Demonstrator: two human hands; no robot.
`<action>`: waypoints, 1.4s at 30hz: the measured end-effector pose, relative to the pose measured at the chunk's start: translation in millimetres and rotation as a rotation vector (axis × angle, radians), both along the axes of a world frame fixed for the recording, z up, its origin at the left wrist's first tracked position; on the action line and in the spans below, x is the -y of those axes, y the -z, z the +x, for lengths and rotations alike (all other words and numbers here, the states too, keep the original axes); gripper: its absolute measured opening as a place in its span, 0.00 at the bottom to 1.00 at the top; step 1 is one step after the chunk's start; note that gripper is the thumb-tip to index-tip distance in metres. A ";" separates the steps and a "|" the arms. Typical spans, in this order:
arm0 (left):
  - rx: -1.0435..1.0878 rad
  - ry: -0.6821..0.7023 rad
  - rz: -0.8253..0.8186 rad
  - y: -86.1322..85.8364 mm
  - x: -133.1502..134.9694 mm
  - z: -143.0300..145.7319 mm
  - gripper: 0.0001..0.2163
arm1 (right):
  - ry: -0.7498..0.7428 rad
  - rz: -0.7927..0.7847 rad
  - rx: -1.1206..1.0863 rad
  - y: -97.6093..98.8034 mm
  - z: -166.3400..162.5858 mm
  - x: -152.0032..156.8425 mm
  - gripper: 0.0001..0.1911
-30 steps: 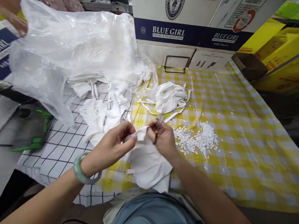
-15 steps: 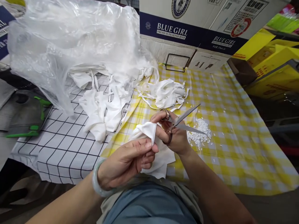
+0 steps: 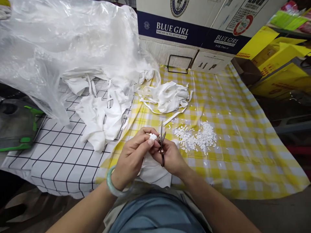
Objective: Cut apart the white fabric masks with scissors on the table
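Observation:
My left hand [image 3: 134, 152], with a pale green bangle [image 3: 112, 185] at the wrist, pinches a bit of white fabric [image 3: 152, 137] between thumb and fingers. Most of that cloth hangs below, over my lap edge. My right hand [image 3: 171, 155] grips a pair of scissors [image 3: 162, 142], its blades slightly apart and pointing up beside the pinched fabric. Whether the blades touch the cloth I cannot tell. Just right of my hands lies a heap of small white cut pieces [image 3: 204, 136]. Beyond them rests a pile of white cloth items with straps [image 3: 171, 97].
A large clear plastic bag [image 3: 80, 35] spills more white cloth items [image 3: 97, 113] at left. Blue Girl cartons [image 3: 179, 32] and a black wire stand [image 3: 179, 64] are at the back. A yellow checked tablecloth [image 3: 255, 155] covers the right side. A grey-green object [image 3: 17, 123] sits far left.
The scissors have turned from pointing right to pointing up, and their blades have come closer together. My hands have moved together at the fabric. The view has shifted slightly.

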State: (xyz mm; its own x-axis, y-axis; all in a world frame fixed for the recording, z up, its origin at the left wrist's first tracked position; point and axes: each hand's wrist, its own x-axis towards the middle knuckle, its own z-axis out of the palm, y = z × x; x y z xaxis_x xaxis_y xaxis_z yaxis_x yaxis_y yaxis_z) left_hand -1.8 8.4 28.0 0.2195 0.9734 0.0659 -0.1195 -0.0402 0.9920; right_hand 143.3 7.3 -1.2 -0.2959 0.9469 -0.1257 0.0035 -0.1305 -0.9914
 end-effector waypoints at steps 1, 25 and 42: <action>0.071 0.001 -0.079 6.1 -0.7 4.7 0.12 | -0.015 0.044 0.097 -1.1 5.9 2.4 0.09; 0.039 0.134 -0.068 40.7 3.3 32.3 0.12 | -0.077 0.379 0.864 -8.5 63.8 6.2 0.24; -0.072 0.197 -0.019 37.4 -2.6 45.4 0.12 | 0.046 0.439 0.927 3.3 78.2 18.2 0.25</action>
